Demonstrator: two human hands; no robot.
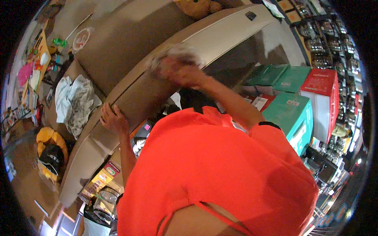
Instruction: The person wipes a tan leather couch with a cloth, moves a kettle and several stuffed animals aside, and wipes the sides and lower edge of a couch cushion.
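Note:
A long beige leather-look sofa (138, 85) runs diagonally before me. My right hand (180, 69) is pressed to its upper ledge and blurred by motion. Under and around those fingers shows a pale, crumpled cloth (189, 53), too smeared to make out in detail. Farther down the same ledge, my left hand (113, 119) rests on the edge by a seam, its fingers slightly apart and holding nothing. Just left of it, a heap of light-blue and grey cloth (75, 101) lies on the sofa.
Green cartons (291, 118) and a red-and-white carton (320, 88) are stacked to the right. A brown plush toy (198, 8) sits at the top. At lower left are a yellow-and-black item (51, 153) and a clear plastic container (106, 200). Crowded shelves (330, 44) line the right.

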